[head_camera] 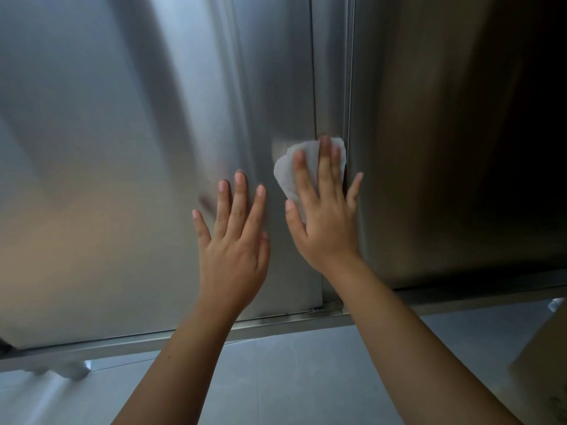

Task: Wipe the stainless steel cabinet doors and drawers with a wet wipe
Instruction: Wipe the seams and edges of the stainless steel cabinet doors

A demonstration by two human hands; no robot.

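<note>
Pressing one wet wipe (287, 173) | right hand (325, 228) grip spread flat on it | left hand (236, 256) grip spread on cabinet door (107, 148)

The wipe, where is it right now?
Head view, right of centre: the wipe lies flat on the steel door under the right hand, beside the seam.

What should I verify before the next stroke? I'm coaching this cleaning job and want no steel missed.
1. The white crumpled wet wipe sits under the right hand, with straight fingers pressing it on the steel: ok.
2. Wipe spread flat for full contact: not ok, it is bunched.
3. The left hand rests open on the brushed stainless steel cabinet door: ok.
4. Wipe reaching the vertical seam between panels: ok.
5. Wipe wet enough: cannot tell.
6. The darker steel panel on the right already wiped: cannot tell.
</note>
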